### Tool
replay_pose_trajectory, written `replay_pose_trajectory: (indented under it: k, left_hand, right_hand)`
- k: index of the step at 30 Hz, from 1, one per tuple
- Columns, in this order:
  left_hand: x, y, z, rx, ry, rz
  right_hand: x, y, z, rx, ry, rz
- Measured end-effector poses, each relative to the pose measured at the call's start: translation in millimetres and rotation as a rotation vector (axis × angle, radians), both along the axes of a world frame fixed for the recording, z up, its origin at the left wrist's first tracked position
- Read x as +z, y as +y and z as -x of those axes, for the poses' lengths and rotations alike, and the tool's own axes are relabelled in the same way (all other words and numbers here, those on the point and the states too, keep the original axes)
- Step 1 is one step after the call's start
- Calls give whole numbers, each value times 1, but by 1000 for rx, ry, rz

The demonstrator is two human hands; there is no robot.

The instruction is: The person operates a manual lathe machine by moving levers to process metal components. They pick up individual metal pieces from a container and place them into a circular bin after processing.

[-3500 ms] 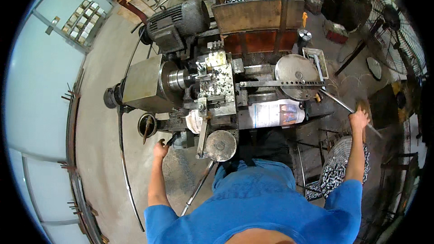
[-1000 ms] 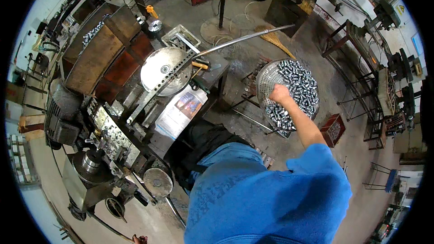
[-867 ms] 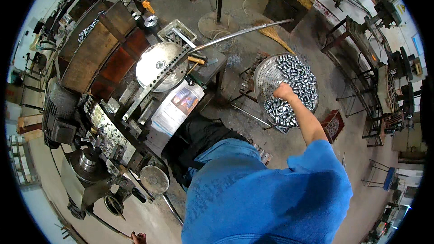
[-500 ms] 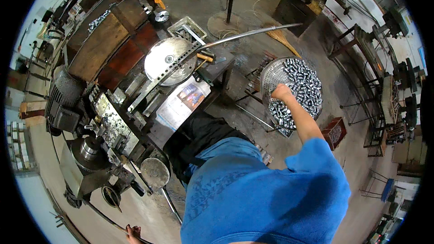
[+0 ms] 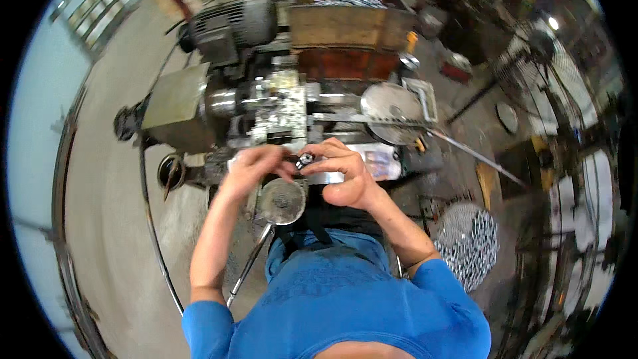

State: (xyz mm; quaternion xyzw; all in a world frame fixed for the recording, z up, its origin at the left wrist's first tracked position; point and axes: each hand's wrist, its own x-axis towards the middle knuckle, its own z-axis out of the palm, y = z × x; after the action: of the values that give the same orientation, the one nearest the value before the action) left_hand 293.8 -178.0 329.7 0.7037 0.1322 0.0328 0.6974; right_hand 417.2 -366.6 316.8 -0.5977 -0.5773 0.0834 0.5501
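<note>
Right hand (image 5: pixel 347 176) has been moved off round perforated metal basket (image 5: pixel 458 217); small shiny metal cylinder (image 5: pixel 305 160) gripped; left hand's (image 5: pixel 256 166) grip unclear.

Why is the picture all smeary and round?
In the head view, the left hand and heap of metal parts look smeary, likely motion blur; in the head view, the fisheye bends the wall and leaves black corners; in the head view, a lamp glares, upper right.

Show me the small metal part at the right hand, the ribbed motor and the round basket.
Small metal part (image 5: pixel 305 160): head view, visible middle, in the right hand (image 5: pixel 349 178).
Ribbed motor (image 5: pixel 247 21): head view, side of its housing.
Round basket (image 5: pixel 457 219): head view, bare patch inside its upper edge.
</note>
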Motion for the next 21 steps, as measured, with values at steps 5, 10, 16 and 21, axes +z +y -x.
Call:
replay_pose_trajectory:
  k: [5, 10, 16, 21]
  left_hand:
    - [-7, -5, 12, -71, -148, 364]
    - [4, 22, 24, 39, -60, -160]
    - [28, 78, 70, 199, 57, -757]
    - [29, 134, 177, 597, 455, -1058]
  right_hand:
    - [19, 33, 21, 14, -173, -42]
    - [25, 60, 35, -5, -525, 18]
    - [20, 142, -8, 55, -708, 236]
    - [-5, 218, -45, -104, -1006, 630]
